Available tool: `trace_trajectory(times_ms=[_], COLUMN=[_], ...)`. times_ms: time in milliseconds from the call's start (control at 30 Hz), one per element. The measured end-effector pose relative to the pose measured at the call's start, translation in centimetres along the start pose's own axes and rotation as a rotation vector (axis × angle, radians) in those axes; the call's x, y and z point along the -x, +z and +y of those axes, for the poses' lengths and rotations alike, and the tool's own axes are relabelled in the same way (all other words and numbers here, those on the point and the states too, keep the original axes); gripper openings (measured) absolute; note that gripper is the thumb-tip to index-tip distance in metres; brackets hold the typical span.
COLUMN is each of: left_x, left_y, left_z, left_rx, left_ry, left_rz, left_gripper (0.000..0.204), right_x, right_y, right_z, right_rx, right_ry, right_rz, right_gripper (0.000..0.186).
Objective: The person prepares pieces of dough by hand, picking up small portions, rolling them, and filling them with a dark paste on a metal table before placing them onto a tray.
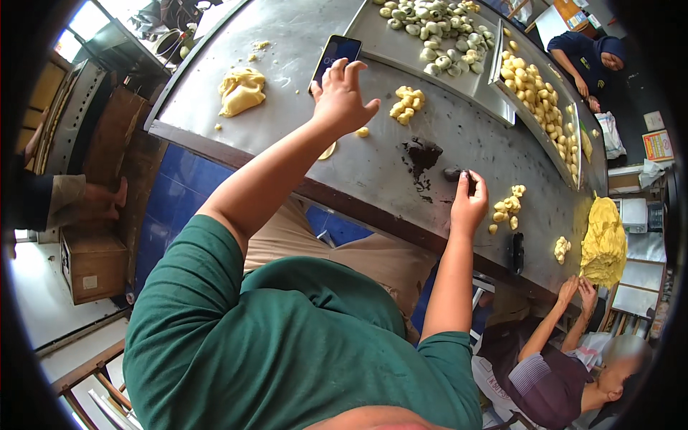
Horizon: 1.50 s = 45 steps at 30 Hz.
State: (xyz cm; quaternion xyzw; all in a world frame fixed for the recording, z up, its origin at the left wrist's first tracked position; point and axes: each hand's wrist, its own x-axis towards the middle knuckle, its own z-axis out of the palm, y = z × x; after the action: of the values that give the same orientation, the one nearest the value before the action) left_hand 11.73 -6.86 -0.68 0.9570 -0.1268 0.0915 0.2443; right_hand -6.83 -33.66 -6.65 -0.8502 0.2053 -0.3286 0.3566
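My left hand is spread over the lower part of a black phone lying on the metal table, its fingertips over or on the lit screen. A small yellow dough ball and a flat dough round lie near its wrist. My right hand pinches at a lump of dark paste, with dark smears on the fingertips. Left of it, a patch of dark paste is spread on the table. Dough pieces lie to its right, and another dough cluster sits beyond the paste.
A large dough lump rests at the left. Trays of greenish and yellow balls stand at the back. At right, a co-worker's hands touch a yellow mass; another person is behind. A black object lies near the edge.
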Motion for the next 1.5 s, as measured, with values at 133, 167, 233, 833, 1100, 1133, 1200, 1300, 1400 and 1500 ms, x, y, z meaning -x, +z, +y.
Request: trace_trajectory(times_ms=[133,167,233,833,1100,1133,1200,1300,1400,1500], left_x=[-1.3,-1.9,-3.0,9.3,10.2,10.7,11.4,11.9,13.5,15.0], left_y=[1.2,1.6,1.5,-5.2,-3.1,-3.6,-4.1,-1.6,-3.7,-5.2], left_z=[-0.1,-0.4,-0.2,-8.4,-8.1,-7.0,-5.7,-4.6,-1.4,0.6], left_rx=[0.080,0.119,0.189,-0.145,0.175,0.338,0.573,1.223,1.768,1.582], left_ry=[0.001,0.075,0.382,0.207,0.197,0.068,-0.067,-0.218,-0.476,-0.224], left_rz=[-0.019,0.023,0.220,-0.153,-0.025,-0.097,-0.129,-0.213,-0.627,-0.854], left_gripper=[0.082,0.080,0.062,0.036,0.025,0.026,0.027,0.038,0.049,0.066], right_x=[-0.4,-0.2,-0.2,0.6,1.3,1.5,2.2,4.7,7.1,7.6], right_y=[0.0,-0.1,0.0,0.2,-0.4,-0.4,-0.6,1.1,1.9,3.2], right_z=[-0.6,-0.7,-0.5,-1.2,-1.9,-2.4,-3.8,-6.1,-11.6,-12.3], right_rx=[0.002,0.033,0.015,0.373,0.179,0.236,0.208,-0.285,-0.245,-0.097], right_ry=[0.012,0.011,0.051,-0.402,-0.373,-0.402,-0.325,-0.139,-0.459,-0.477], right_rz=[-0.008,-0.009,-0.008,-0.100,-0.168,-0.227,-0.222,-0.047,-0.135,-0.223], right_gripper=[0.023,0.023,0.025,0.039,0.034,0.033,0.033,0.034,0.022,0.019])
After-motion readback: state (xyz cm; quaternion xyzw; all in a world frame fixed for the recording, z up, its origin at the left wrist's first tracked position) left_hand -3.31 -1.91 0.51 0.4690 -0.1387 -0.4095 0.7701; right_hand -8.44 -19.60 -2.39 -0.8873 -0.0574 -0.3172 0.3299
